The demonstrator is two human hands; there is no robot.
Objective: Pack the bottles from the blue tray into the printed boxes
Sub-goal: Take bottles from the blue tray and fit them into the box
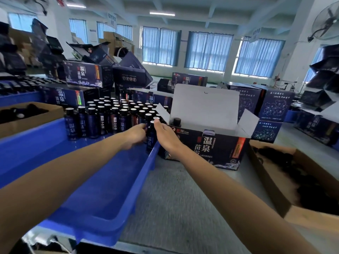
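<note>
Right hand [165, 133] and left hand [135, 134] are set either side of one upright bottle [150, 140] at the blue tray's [110, 180] right edge — whether either grips it cannot be told — and the open printed box [211, 145] lies just right, nearer the right hand.
</note>
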